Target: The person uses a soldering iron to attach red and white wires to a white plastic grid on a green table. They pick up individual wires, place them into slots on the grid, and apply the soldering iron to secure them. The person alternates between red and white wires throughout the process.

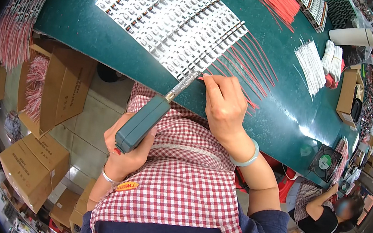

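My left hand [131,160] is closed round the dark green body of a soldering gun [144,123]. Its metal tip section reaches up and right to the near corner of a panel of small white parts [175,22] lying on the table. Beside that tip, my right hand [225,105] pinches a thin red wire [202,76] between thumb and fingertips. Whether the wire touches the panel is too small to tell. Several red wires [255,67] fan out to the right from the panel's right edge, partly behind my right hand.
Loose red wires [275,4] and white wires [311,69] lie farther back on the green table [284,114]. At its right are a white cylinder [352,37], a small carton [350,94] and a fan [324,162]. Cartons [33,167] stand left; a co-worker [323,217] sits right.
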Demonstrator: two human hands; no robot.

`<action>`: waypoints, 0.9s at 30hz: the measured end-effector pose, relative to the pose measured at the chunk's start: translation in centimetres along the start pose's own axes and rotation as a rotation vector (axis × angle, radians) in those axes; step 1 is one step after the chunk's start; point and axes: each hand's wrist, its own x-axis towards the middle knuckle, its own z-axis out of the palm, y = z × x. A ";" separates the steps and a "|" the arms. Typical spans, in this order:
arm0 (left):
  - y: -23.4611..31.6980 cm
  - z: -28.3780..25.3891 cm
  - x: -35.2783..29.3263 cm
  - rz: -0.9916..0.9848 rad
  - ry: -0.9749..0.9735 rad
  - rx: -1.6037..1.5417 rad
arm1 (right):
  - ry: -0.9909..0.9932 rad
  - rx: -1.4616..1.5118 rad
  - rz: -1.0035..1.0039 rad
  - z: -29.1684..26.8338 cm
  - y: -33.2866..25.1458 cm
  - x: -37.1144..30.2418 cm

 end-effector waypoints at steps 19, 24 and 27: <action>-0.7 -0.3 -1.5 -0.009 0.076 -0.035 | 0.005 -0.004 -0.016 0.0 -0.1 -0.1; -0.9 -0.5 -1.9 -0.036 0.066 -0.053 | 0.040 0.036 0.000 -0.1 -0.6 -0.4; -0.8 -0.6 -2.0 -0.035 0.051 -0.039 | 0.046 0.065 0.014 -0.1 -0.9 -0.5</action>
